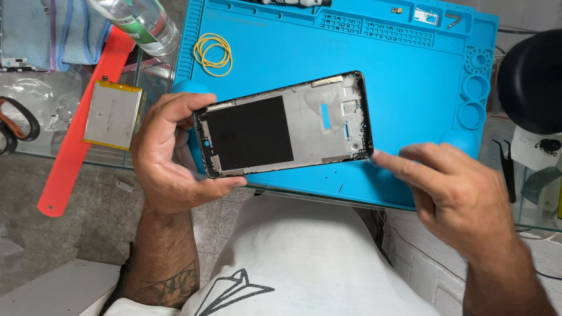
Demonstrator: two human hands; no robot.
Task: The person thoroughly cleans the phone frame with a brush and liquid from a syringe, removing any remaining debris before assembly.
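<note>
Phone repair workshop, blue repair mat (404, 76) (loose battery (113, 114))

Left hand (167, 155) grips a stripped phone frame (284, 124) above the blue mat (410, 76); right hand (453, 190) fingertip touches its corner.

We saw a green-and-white label (130, 24) wrapped round the clear bottle (140, 20) at top left, and a white paper tag (535, 149) with dark marks at far right.

Bright, even overhead light. Blue silicone work mat (404, 76) evenly lit, soft faint shadows under objects on it. Slight motion blur on right hand (451, 187) beside mat. Edges mildly wide-angle stretched.
</note>
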